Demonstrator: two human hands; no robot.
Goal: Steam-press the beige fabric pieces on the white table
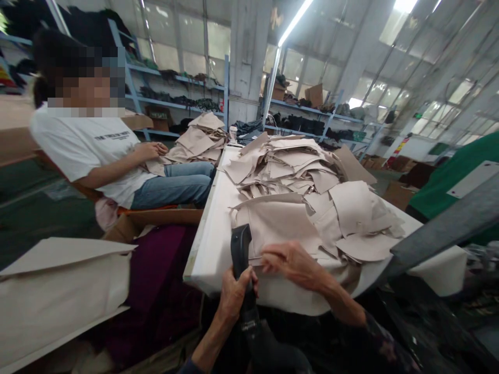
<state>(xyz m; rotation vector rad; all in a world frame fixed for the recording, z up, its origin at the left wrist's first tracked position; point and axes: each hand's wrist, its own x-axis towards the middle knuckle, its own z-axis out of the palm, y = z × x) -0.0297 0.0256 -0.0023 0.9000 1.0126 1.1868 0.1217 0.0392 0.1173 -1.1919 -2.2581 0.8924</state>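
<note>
head view, bottom centre: left hand (234, 291) is wrapped tight round the black tool handle (242, 259), which stands upright at the near edge of the white table (212, 239).
right hand: right hand (292, 265), just right of the handle, fingers bent down and pinching the edge of the beige fabric piece (276, 223) lying flat in front.
pile: big heap of cut beige pieces (288, 166) in the middle of the frame, stacked loosely and reaching toward the far end of the table.
progress guess: looks like only the nearest piece is being handled, with the heap behind it untouched, so plenty left I'd say.
left of frame: a co-worker in a white tee (89, 150) sits holding a beige piece, own stack (200, 140) beside them.
</note>
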